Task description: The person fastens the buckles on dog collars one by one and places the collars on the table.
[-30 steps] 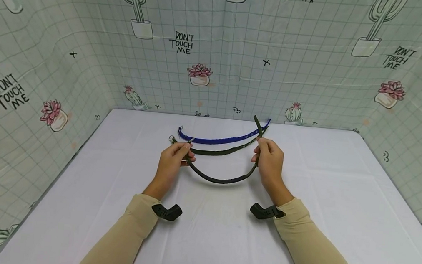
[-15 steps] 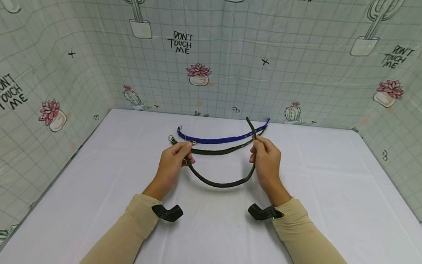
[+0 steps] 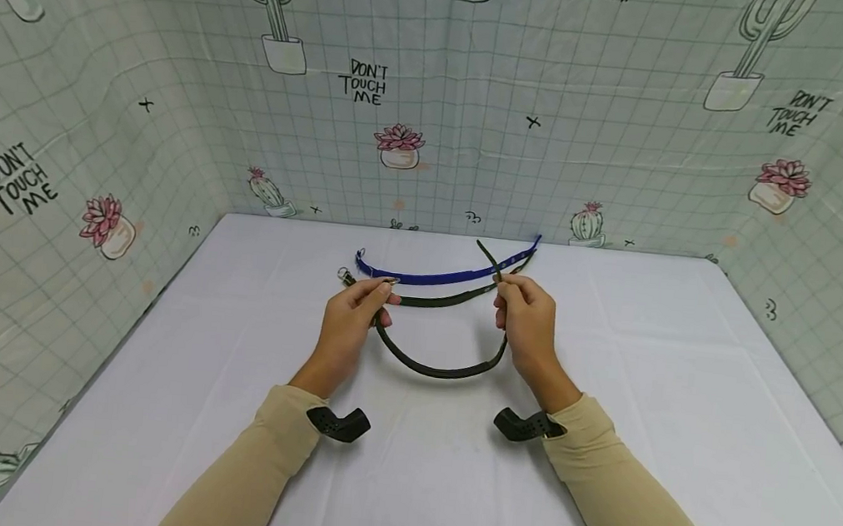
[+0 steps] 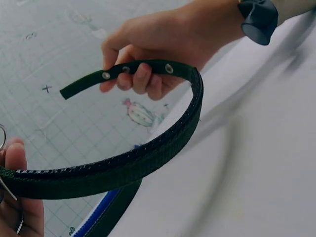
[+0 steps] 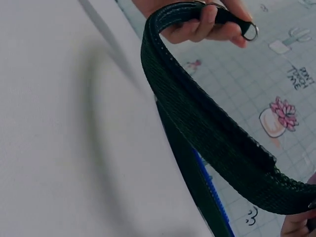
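Note:
A dark green pet collar (image 3: 442, 373) hangs in a U between my two hands above the white table. My left hand (image 3: 347, 323) pinches its hardware end; a metal ring (image 5: 252, 32) sticks out past those fingers in the right wrist view. With thumb and fingers, my right hand (image 3: 530, 327) grips the other end. That tail carries metal eyelets (image 4: 169, 68) in the left wrist view, and its tip points up and to the left. Padding lines the collar's inner side along the middle.
Behind the hands, a blue collar (image 3: 427, 279) lies curved on the table (image 3: 610, 346), with another dark green collar (image 3: 440, 303) just in front of it. A grid-patterned cloth (image 3: 467, 167) with cactus drawings stands around the table's back and sides.
My right hand has come a little left, toward the left hand. The collar's free tail has tilted further left, and its loop sags slightly lower. The collars on the table stay put.

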`<state>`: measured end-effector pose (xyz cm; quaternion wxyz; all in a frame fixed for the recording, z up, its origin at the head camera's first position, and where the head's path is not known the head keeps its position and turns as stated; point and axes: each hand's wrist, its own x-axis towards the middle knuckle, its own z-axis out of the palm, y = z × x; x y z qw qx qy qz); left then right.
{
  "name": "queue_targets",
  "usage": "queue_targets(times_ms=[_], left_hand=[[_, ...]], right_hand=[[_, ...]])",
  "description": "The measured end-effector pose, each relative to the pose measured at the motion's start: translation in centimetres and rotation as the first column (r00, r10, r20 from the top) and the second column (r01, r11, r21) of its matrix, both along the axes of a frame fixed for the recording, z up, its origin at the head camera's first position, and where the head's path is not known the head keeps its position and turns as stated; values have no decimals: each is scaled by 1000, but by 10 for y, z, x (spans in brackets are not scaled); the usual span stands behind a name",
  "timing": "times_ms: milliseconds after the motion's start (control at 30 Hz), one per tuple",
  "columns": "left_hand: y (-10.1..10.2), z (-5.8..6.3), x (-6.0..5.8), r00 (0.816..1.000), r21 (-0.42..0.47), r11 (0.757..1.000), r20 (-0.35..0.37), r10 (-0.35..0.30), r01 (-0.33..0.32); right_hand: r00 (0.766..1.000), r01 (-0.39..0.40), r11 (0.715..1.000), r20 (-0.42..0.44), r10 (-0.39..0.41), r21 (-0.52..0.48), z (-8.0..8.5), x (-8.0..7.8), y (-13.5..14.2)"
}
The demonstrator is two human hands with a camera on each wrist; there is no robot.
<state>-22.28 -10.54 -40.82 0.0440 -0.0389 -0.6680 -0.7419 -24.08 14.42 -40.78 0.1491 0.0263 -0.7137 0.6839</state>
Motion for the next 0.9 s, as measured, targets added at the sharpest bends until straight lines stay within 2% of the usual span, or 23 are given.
queue_targets(times_ms=[100,200,400,533,900], left_hand=[[1,1,1,1000,-15,1000,-10,6,-6],[3,4,2,1000,-17,1000,9,15,-15],[6,8,5,998,68,997,65,15,-20],[7,9,7,997,110,994,73,5,-14],[11,13,8,995,166,986,99,-14,-2]], right_hand=[[998,-55,998,10,55,-26,4,1,-2],[994,-111,993,6,111,-39,7,4,-4],[985,-171,985,2,172,-25,7,7,-8],[979,-202,979,5,203,-28,6,9,-11],[936,-349,936,-20,350,43,9,14,-14]])
